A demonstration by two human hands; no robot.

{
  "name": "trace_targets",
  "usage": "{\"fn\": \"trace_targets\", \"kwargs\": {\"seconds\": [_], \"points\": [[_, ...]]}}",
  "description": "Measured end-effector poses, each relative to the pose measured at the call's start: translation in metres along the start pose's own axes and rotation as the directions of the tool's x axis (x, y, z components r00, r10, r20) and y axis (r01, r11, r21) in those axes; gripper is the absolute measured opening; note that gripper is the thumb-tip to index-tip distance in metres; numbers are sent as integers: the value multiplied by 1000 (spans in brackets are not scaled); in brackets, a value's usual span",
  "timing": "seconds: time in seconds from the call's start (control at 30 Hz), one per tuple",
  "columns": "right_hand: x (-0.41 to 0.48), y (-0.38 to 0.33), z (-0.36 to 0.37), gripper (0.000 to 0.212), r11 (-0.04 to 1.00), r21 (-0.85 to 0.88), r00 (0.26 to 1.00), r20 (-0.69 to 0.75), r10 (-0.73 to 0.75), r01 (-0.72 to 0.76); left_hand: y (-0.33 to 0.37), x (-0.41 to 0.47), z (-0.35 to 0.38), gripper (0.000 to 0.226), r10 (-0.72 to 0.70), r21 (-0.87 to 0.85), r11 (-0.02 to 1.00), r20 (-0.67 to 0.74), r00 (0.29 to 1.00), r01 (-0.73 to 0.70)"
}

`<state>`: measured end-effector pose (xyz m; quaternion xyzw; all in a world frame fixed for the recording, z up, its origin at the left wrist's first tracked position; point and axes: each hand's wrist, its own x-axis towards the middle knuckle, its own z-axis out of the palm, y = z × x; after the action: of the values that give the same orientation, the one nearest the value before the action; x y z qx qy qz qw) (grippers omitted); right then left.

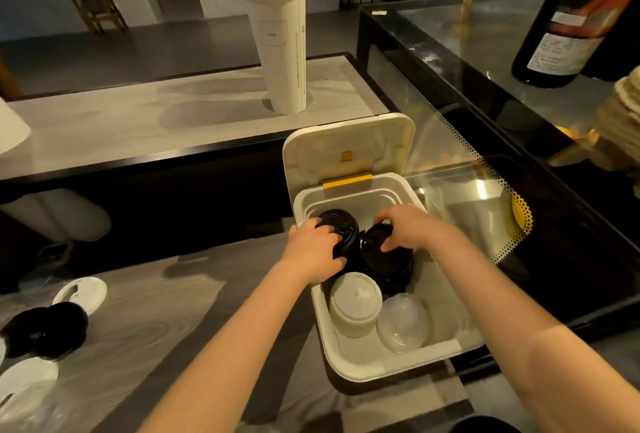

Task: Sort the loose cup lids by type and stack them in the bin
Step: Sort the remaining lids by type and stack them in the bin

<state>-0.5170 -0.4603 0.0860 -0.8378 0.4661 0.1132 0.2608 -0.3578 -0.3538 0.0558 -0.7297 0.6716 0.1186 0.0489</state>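
Note:
A white bin [353, 368] with its hinged cover [349, 145] flipped up sits at the counter's right end. Inside, my left hand [313, 247] grips a stack of black lids [341, 225] at the bin's far left. Beside it, my right hand [405, 226] holds a second black lid stack [384, 259]. Nearer me in the bin stand a stack of white lids [355, 304] and some clear dome lids [403, 323]. Loose lids lie on the counter at left: a white one [83, 292], black ones [45, 332], more white and clear ones [27, 380].
A tall stack of paper cups [282, 48] stands on the raised ledge behind the bin. To the right is a glass display case [485, 93] with a dark bottle [568, 27] on top. The wood-grain counter [166, 322] stretches between the loose lids and the bin.

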Motion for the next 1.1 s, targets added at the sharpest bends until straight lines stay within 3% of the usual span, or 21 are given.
{"fn": "trace_targets", "kwargs": {"seconds": [0.17, 0.3, 0.43, 0.57, 0.77, 0.87, 1.1], "points": [[21, 8, 30, 46, 973, -231, 998, -70, 1, -17, 3, 2, -3, 55, -5, 137, 991, 46, 999, -2], [18, 6, 43, 37, 956, -278, 986, -158, 47, -91, 3, 1, -3, 55, -1, 147, 989, 43, 999, -5], [19, 3, 44, 37, 931, -349, 990, -119, 72, -110, 4, 0, -4, 54, 0, 141, 990, 37, 999, -5], [12, 2, 39, 30, 955, -282, 987, -154, 50, -93, 3, -4, -6, 52, 3, 27, 1000, -7, 1000, -3], [-12, -11, 23, 55, 999, -41, 952, -301, -43, 32, -18, -25, -12, 50, -78, -137, 989, -228, 971, 48], [-25, -39, 22, 55, 990, 42, 920, -375, -112, 137, -39, -46, -20, 50, -156, -204, 974, -302, 941, 96], [-41, -139, 53, 50, 933, -103, 837, -417, -354, 344, -108, -118, -18, 51, -344, -252, 931, -352, 871, 265]]}}
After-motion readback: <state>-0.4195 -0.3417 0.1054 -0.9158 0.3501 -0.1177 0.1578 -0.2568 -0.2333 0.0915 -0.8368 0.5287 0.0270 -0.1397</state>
